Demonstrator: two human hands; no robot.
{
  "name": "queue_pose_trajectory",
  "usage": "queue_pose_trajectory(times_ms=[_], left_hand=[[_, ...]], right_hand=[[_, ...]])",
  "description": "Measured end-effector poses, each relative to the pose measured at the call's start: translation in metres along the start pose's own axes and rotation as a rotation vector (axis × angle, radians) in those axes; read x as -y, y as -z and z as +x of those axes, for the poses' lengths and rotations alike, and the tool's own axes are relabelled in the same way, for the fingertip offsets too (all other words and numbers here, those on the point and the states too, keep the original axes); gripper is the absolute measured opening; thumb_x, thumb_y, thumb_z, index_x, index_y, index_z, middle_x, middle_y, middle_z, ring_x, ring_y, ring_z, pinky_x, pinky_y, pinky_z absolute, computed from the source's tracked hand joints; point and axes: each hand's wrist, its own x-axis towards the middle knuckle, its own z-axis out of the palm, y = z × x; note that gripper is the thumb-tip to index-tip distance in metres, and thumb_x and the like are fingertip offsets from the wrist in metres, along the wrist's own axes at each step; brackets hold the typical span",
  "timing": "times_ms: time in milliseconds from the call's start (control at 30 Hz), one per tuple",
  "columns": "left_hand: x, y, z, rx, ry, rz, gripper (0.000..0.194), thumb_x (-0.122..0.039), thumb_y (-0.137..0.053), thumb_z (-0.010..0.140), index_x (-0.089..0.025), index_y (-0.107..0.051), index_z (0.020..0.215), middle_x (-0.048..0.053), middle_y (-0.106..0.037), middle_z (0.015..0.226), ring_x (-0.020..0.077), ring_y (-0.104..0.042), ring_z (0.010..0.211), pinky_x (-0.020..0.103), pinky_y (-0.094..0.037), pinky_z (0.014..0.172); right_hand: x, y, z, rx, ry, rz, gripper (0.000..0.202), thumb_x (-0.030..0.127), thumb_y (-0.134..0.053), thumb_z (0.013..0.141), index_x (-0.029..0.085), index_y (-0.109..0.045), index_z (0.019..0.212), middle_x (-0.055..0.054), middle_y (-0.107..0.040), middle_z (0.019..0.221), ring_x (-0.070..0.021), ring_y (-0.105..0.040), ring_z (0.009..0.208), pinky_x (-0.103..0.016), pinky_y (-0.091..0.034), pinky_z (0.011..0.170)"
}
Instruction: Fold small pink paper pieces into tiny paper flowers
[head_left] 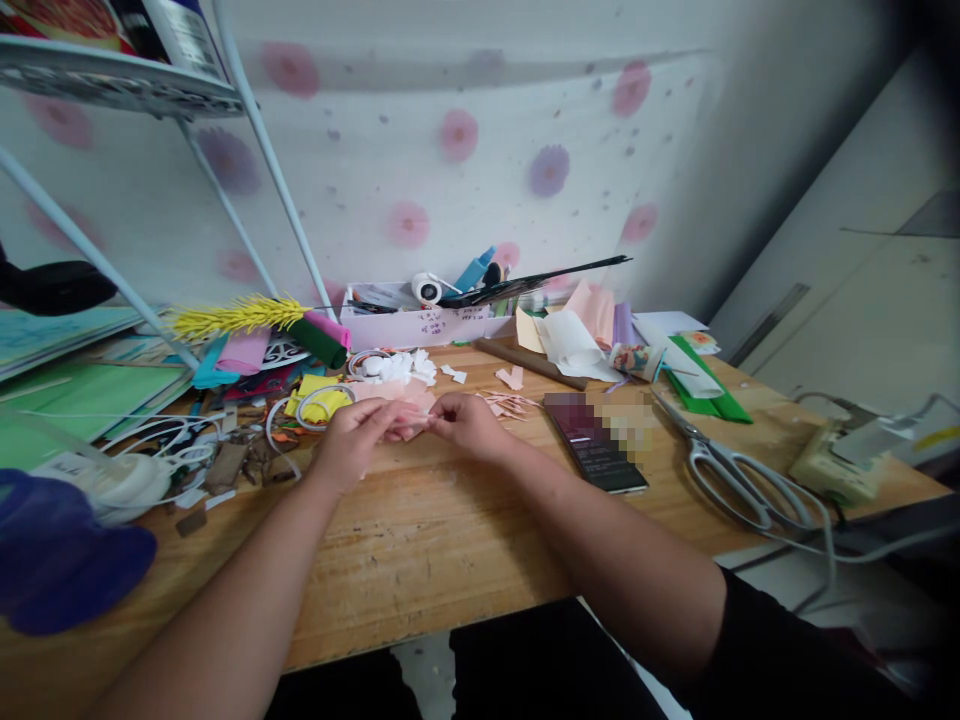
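Note:
Close together over the middle of the wooden table (420, 560), both my hands are closed on a small piece of pale pink paper (410, 428). My left hand (365, 432) grips it from the left, its fingers partly covering it. The fingertips of my right hand (469, 425) pinch its right end. Just behind my hands lie a light pink sheet (390, 397) and a heap of white paper petals (409, 368). A bunch of thin pink paper strips (512, 404) rests behind my right hand.
To the right lie a phone (596, 450), large grey scissors (731, 470) and a power strip (836, 460). At the back stands a white box (416, 328) of tools. A yellow bristly stem (240, 316), cables and paper scraps crowd the left, beside a blue object (67, 560).

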Motion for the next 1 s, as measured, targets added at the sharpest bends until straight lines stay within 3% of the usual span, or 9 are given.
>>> queue_pose_trajectory(times_ms=[100,267,433,700,833,1000], left_hand=[[-0.001,0.002,0.000,-0.037,0.022,0.012,0.038,-0.046,-0.045,0.074,-0.012,-0.059,0.063,0.008,-0.063,0.073,0.0176,-0.057,0.069,0.028,-0.044,0.063],[0.005,0.001,0.005,-0.010,-0.026,0.222,0.025,-0.036,-0.057,0.068,-0.013,-0.054,0.058,0.002,-0.057,0.063,0.0124,-0.051,0.061,0.023,-0.038,0.056],[0.012,-0.003,0.008,0.003,-0.036,0.112,0.022,-0.024,-0.062,0.062,-0.017,-0.042,0.067,-0.004,-0.049,0.063,0.0086,-0.049,0.057,0.020,-0.039,0.055],[0.008,-0.005,0.009,-0.021,-0.015,0.140,0.025,-0.020,-0.060,0.062,-0.018,-0.044,0.081,-0.002,-0.050,0.075,0.0095,-0.051,0.068,0.022,-0.040,0.062],[0.004,-0.007,0.006,0.020,0.013,0.179,0.020,-0.027,-0.057,0.066,-0.016,-0.050,0.080,0.000,-0.053,0.076,0.0119,-0.052,0.070,0.024,-0.040,0.063],[-0.003,-0.008,0.003,0.030,-0.003,0.234,0.021,-0.033,-0.053,0.069,-0.017,-0.056,0.081,0.000,-0.056,0.077,0.0111,-0.049,0.065,0.023,-0.038,0.058]], right_hand=[[-0.003,-0.001,0.000,-0.013,0.007,-0.004,0.013,0.025,-0.053,0.071,0.014,-0.059,0.068,0.002,-0.052,0.061,-0.0068,-0.043,0.055,-0.018,-0.028,0.049],[-0.005,-0.003,0.001,-0.016,0.113,-0.057,0.007,0.020,-0.055,0.069,0.014,-0.059,0.067,0.001,-0.053,0.065,-0.0066,-0.045,0.058,-0.017,-0.030,0.052],[-0.005,-0.004,0.000,-0.047,0.197,-0.091,0.006,0.019,-0.056,0.069,0.014,-0.058,0.065,0.001,-0.053,0.065,-0.0070,-0.046,0.059,-0.018,-0.031,0.054],[0.003,0.003,0.000,-0.046,0.048,0.040,0.018,0.025,-0.047,0.077,0.014,-0.062,0.076,-0.002,-0.059,0.076,-0.0095,-0.051,0.069,-0.020,-0.036,0.062],[0.001,-0.002,0.001,-0.020,-0.041,0.016,0.030,0.044,-0.055,0.069,0.015,-0.062,0.074,0.000,-0.057,0.066,-0.0083,-0.047,0.058,-0.019,-0.032,0.051],[-0.005,-0.011,0.001,0.035,-0.030,0.052,0.026,0.040,-0.056,0.069,0.014,-0.060,0.069,0.002,-0.054,0.062,-0.0065,-0.044,0.055,-0.017,-0.030,0.048]])
